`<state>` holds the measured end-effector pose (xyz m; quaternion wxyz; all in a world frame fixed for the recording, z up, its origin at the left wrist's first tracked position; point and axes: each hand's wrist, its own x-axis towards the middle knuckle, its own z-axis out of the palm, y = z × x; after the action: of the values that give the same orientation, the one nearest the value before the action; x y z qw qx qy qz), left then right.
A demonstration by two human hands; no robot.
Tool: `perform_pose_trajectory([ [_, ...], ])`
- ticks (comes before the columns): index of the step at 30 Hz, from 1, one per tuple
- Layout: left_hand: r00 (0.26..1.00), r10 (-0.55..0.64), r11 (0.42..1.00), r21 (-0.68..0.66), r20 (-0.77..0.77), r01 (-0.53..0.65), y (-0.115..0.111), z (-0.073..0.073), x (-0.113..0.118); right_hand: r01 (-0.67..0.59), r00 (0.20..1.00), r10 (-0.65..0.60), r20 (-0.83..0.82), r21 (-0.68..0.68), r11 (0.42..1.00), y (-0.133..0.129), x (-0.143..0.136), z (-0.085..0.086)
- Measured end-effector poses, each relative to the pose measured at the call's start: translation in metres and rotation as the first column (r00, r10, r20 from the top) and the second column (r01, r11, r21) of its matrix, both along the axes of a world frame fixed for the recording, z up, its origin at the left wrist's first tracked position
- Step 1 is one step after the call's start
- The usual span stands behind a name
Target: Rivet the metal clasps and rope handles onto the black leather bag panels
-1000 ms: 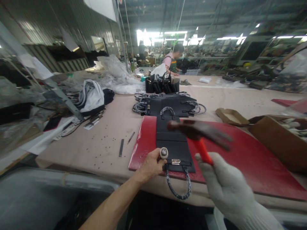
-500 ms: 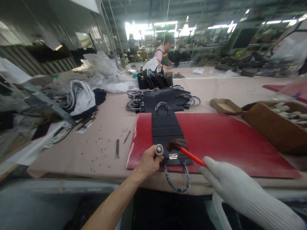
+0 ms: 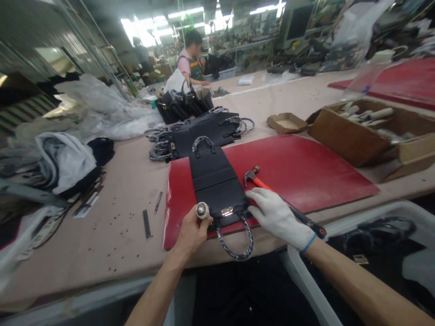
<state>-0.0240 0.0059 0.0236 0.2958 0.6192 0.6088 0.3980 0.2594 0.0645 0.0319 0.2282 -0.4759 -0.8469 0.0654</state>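
Bare, my left hand (image 3: pixel 193 233) is wrapped round a pale cylindrical tool (image 3: pixel 202 209) with a metal top, upright at the lower left edge of a black bag panel (image 3: pixel 217 179). The panel lies on a red board (image 3: pixel 288 170), with a metal clasp (image 3: pixel 227 211) and a braided handle (image 3: pixel 235 253) at its near end. White-gloved, my right hand (image 3: pixel 272 215) rests beside the panel's right edge, fingers spread. A hammer (image 3: pixel 252 175) with an orange and black handle lies on the board, its shaft passing by the glove.
More black panels (image 3: pixel 200 131) and upright black bags (image 3: pixel 183 104) stand beyond. An open carton (image 3: pixel 350 136) and a small cardboard tray (image 3: pixel 286 122) are at right. Two thin metal tools (image 3: pixel 146 224) and small dark bits lie at left. A person (image 3: pixel 190 59) is across the table.
The view has turned right. My gloved right hand has let go of the hammer, which now lies on the board, and has moved to the panel's edge. My left hand still holds the tool.
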Motion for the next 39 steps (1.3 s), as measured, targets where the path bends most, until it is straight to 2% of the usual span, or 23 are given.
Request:
perform_pose_trajectory([
  [3, 1.000, 0.002, 0.998, 0.060, -0.008, -0.001, -0.003, -0.005, -0.002, -0.079, 0.996, 0.077, -0.043, -0.038, 0.996, -0.003, -0.021, -0.011],
  [7, 0.999, -0.039, 0.981, 0.189, 0.000, 0.038, -0.011, -0.018, -0.006, -0.091, 0.991, 0.084, -0.102, -0.061, 0.994, -0.002, -0.023, -0.019],
  [11, 0.989, 0.122, 0.989, 0.068, 0.089, -0.128, -0.013, -0.026, -0.013, -0.147, 0.976, 0.127, -0.175, -0.106, 0.983, 0.001, -0.016, -0.020],
  [16, 0.995, 0.063, 0.998, 0.025, 0.074, -0.065, -0.008, -0.018, -0.022, -0.164, 0.970, 0.138, -0.202, -0.120, 0.979, 0.002, -0.016, -0.020],
  [18, 0.992, 0.089, 0.996, -0.014, 0.084, -0.089, -0.007, -0.016, -0.026, -0.159, 0.968, 0.130, -0.215, -0.121, 0.980, 0.001, -0.017, -0.019],
  [21, 0.986, 0.112, 0.994, 0.002, 0.125, -0.113, -0.008, -0.013, -0.028, -0.157, 0.964, 0.124, -0.233, -0.130, 0.979, 0.000, -0.017, -0.019],
  [24, 0.965, 0.091, 0.995, 0.022, 0.246, -0.099, -0.008, -0.009, -0.017, -0.109, 0.971, 0.077, -0.227, -0.132, 0.985, -0.003, -0.019, -0.020],
  [27, 0.930, 0.085, 0.994, 0.036, 0.358, -0.105, 0.000, -0.003, 0.009, 0.009, 0.982, -0.032, -0.185, -0.121, 0.993, -0.009, -0.026, -0.021],
  [29, 0.929, 0.066, 0.996, 0.038, 0.364, -0.086, 0.008, -0.002, 0.029, 0.053, 0.984, -0.071, -0.162, -0.114, 0.992, -0.012, -0.029, -0.022],
  [33, 0.932, 0.082, 0.996, 0.013, 0.352, -0.093, 0.018, -0.011, 0.052, 0.013, 0.987, -0.032, -0.157, -0.124, 0.992, -0.015, -0.029, -0.022],
  [36, 0.927, 0.119, 0.992, -0.004, 0.356, -0.127, 0.018, -0.018, 0.051, -0.053, 0.982, 0.026, -0.188, -0.141, 0.989, -0.014, -0.023, -0.023],
  [39, 0.928, 0.092, 0.995, 0.005, 0.361, -0.100, 0.016, -0.019, 0.048, -0.063, 0.968, 0.028, -0.248, -0.135, 0.989, -0.013, -0.020, -0.026],
])
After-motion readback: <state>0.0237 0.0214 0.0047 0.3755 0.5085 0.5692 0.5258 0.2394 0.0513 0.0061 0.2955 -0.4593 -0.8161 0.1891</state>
